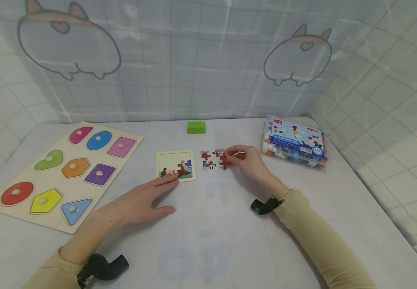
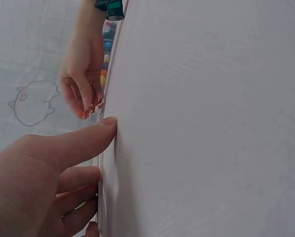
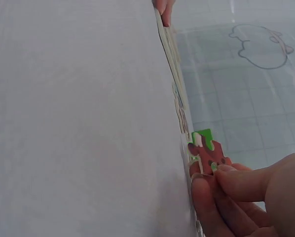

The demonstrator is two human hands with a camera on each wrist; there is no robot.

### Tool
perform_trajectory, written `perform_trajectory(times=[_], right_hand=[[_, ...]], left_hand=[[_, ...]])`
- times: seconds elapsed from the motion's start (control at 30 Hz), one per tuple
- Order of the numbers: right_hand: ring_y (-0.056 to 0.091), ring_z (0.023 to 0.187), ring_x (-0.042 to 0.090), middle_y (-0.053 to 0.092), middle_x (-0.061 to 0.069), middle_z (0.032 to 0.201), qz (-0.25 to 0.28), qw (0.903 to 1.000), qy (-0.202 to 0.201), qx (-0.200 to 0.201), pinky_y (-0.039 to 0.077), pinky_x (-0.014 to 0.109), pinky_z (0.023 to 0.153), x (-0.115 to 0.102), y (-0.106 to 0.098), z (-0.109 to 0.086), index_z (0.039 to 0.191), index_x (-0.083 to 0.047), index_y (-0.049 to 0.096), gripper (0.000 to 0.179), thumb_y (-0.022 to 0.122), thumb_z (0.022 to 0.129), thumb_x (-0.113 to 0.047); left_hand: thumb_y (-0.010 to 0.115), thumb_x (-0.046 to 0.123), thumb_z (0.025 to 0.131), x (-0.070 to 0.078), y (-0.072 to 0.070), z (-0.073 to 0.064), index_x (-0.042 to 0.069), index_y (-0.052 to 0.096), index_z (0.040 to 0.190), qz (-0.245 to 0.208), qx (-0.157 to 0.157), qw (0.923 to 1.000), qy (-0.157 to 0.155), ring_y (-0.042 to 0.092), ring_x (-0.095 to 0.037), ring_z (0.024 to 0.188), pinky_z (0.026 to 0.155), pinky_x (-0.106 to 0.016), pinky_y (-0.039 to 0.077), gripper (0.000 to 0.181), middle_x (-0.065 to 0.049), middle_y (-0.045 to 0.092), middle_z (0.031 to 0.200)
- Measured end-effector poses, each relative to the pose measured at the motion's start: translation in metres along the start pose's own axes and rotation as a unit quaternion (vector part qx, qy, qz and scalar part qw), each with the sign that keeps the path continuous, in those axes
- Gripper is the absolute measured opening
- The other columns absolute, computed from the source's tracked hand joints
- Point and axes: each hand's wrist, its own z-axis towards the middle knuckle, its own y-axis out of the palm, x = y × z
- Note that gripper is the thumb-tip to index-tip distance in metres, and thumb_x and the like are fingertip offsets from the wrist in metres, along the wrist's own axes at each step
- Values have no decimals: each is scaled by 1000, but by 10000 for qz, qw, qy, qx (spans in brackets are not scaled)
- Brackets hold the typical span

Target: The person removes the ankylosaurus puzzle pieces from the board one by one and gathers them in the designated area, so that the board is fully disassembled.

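Observation:
My left hand (image 1: 137,204) lies flat with its fingertips on the lower edge of a small square jigsaw tray (image 1: 167,159); joined brown, green and blue pieces (image 1: 184,170) fill the tray's bottom part. To the right of the tray, my right hand (image 1: 249,162) pinches a reddish-brown jigsaw piece (image 3: 210,157) between thumb and fingers, tilted up off the table in the right wrist view. Several loose jigsaw pieces (image 1: 209,165) lie between the tray and that hand. From the left wrist view, the left thumb (image 2: 91,140) stretches out over the white tabletop.
A wooden shape board (image 1: 57,180) with knobbed coloured shapes occupies the left side. Behind the tray sits a green block (image 1: 196,127). At the back right is a clear plastic box (image 1: 295,141) of coloured balls. A tiled curtain (image 1: 194,60) with cartoon outlines hangs behind.

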Motion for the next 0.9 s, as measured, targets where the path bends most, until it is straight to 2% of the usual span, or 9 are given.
perform_trajectory(times=[0.13, 0.23, 0.47, 0.9], right_hand=[[71, 94, 18, 72, 4, 109, -32, 10000, -21, -24, 57, 35, 86, 3, 2, 1, 115, -12, 72, 19, 66, 97, -14], [70, 89, 17, 73, 4, 106, -97, 9997, -198, 47, 56, 33, 82, 4, 4, 1, 113, -11, 73, 18, 67, 97, -13], [67, 92, 19, 73, 6, 105, -219, 9986, -428, 238, 54, 34, 82, 4, 8, 0, 113, -9, 73, 18, 68, 95, -9], [68, 84, 17, 75, 5, 98, -323, 9968, -659, 314, 54, 29, 74, 7, 12, -1, 106, -8, 75, 14, 71, 93, -11]], left_hand=[[66, 52, 92, 0, 0, 0, 18, 39, 155, -13, -4, 10000, 11, 34, -34, 147, 113, -56, 38, 77, -5, 30, 164], [66, 51, 92, 0, 0, 0, 17, 40, 155, -20, 0, 10000, 11, 34, -33, 147, 113, -55, 38, 76, -6, 30, 164], [66, 52, 92, -1, 0, 0, 17, 40, 155, -35, 4, 10000, 35, 34, -33, 147, 113, -55, 38, 76, -5, 29, 164], [67, 50, 92, -1, 1, 1, 16, 40, 154, -20, 33, 10000, 14, 34, -33, 147, 113, -55, 38, 76, -6, 31, 164]])
